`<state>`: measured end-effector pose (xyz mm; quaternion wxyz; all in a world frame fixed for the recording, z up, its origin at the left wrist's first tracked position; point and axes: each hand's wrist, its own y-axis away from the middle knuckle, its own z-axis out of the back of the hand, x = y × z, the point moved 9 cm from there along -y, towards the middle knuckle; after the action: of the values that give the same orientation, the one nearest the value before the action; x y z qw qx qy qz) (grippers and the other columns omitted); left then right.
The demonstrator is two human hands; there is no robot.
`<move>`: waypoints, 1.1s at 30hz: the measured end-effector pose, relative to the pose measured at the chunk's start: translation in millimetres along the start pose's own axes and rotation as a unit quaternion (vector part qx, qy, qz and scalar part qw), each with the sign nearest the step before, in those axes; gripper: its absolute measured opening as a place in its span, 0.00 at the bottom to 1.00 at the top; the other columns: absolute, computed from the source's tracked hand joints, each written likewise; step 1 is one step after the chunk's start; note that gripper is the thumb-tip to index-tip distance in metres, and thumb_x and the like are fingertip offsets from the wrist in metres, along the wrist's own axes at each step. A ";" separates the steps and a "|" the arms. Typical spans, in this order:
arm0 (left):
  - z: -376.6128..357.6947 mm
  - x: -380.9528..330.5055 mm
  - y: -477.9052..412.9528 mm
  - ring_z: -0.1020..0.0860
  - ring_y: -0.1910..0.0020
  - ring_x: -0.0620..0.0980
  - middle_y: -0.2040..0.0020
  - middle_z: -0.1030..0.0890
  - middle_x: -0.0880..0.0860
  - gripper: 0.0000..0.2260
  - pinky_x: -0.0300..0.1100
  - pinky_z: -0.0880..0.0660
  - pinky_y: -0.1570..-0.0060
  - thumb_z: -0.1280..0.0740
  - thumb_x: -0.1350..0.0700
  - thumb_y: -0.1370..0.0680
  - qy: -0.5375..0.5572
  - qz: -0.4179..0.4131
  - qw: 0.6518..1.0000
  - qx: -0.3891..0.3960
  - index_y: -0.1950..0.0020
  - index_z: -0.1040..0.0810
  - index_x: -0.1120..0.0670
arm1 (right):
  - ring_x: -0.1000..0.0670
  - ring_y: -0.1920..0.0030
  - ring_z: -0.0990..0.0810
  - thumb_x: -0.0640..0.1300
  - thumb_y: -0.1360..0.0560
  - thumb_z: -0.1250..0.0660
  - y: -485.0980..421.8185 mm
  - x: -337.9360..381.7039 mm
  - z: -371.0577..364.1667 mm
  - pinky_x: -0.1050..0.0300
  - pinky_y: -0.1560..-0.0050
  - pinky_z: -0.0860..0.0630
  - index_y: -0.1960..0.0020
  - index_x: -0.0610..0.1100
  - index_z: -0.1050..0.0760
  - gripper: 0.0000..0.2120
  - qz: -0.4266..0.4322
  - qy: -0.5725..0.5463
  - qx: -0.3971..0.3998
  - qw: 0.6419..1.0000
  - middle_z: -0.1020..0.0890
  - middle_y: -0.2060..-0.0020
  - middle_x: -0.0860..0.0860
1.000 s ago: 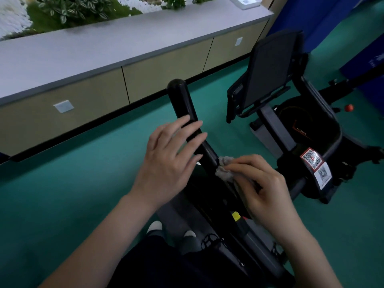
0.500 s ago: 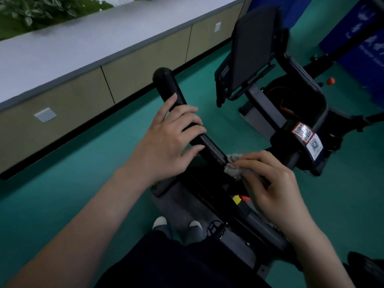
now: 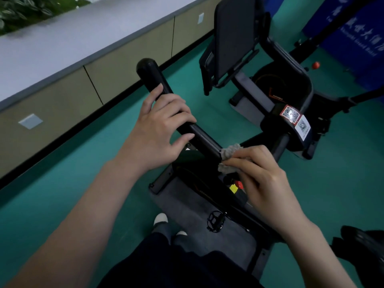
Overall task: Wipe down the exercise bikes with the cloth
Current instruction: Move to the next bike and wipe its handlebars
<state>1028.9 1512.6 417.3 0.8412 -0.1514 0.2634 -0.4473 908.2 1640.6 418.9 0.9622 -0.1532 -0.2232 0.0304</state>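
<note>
Fingers [image 3: 245, 161] of the person's right hand [image 3: 264, 179] are pinched closed on a small grey cloth [image 3: 229, 151], bunched up and pressed against the lower end of a black handlebar [image 3: 176, 113]. The cloth sits right where the bar meets the frame of the nearest exercise bike [image 3: 207, 183], just above a small yellow tag [image 3: 233, 188] and a red knob [image 3: 240, 184]. The left hand [image 3: 160, 129] is curled over the middle of the same handlebar, fingers draped across the top and thumb underneath, loosely closed around it rather than clamped tight. Both forearms are bare. Below the hands, the person's dark trousers and pale shoe toes [image 3: 161, 218] show beside the bike's grey base, with a black pedal [image 3: 215, 221] close by.

Further off stands a second exercise bike [image 3: 280, 86], with a dark upright screen panel [image 3: 234, 32] and QR code stickers [image 3: 295, 119] on its frame. The floor [image 3: 62, 173] is green. Along the left runs a long beige cabinet [image 3: 62, 96] with a pale grey top; green leaves show at its far corner, possibly a planter, though the view there is too blurred to be sure. A blue board [image 3: 357, 28] with white lettering stands at the far right.
</note>
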 end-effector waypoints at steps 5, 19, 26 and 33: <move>0.7 -2.4 -0.2 0.28 0.41 0.50 0.52 0.22 0.48 0.13 0.49 0.54 0.26 0.35 0.46 0.27 -0.002 0.004 1.000 -0.003 0.49 0.20 0.53 | 0.56 0.52 0.22 0.33 0.24 0.35 -17.7 -20.1 4.9 0.73 0.50 0.31 0.49 0.40 0.19 0.08 -0.127 -0.058 -0.025 0.990 0.19 0.54 0.53; -0.3 -5.7 4.0 0.29 0.38 0.50 0.50 0.22 0.49 0.14 0.49 0.55 0.25 0.37 0.46 0.26 -0.016 0.020 1.000 -0.007 0.48 0.20 0.53 | 0.53 0.63 0.19 0.36 0.23 0.36 -58.6 -65.0 -50.5 0.61 0.59 0.21 0.51 0.41 0.20 0.07 -0.270 -0.254 0.249 0.895 0.17 0.60 0.46; -1.0 -7.4 4.1 0.30 0.37 0.50 0.50 0.22 0.49 0.14 0.49 0.55 0.25 0.37 0.47 0.26 -0.014 0.030 0.999 -0.011 0.48 0.21 0.54 | 0.53 0.59 0.20 0.37 0.23 0.36 -59.3 -63.0 -53.3 0.54 0.52 0.23 0.50 0.39 0.20 0.07 -0.221 -0.179 0.297 0.911 0.18 0.60 0.49; -1.8 -7.6 4.3 0.30 0.37 0.50 0.49 0.22 0.49 0.14 0.48 0.56 0.25 0.36 0.47 0.26 -0.013 0.024 1.000 -0.010 0.47 0.21 0.54 | 0.55 0.53 0.22 0.39 0.24 0.35 -31.9 -63.4 1.1 0.65 0.52 0.32 0.51 0.47 0.19 0.07 -0.150 -0.068 0.196 0.967 0.18 0.59 0.54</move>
<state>1027.3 1521.2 416.0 0.8536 -0.1592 0.2602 -0.4223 850.5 1602.6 403.0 0.9494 0.0762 -0.2983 -0.0612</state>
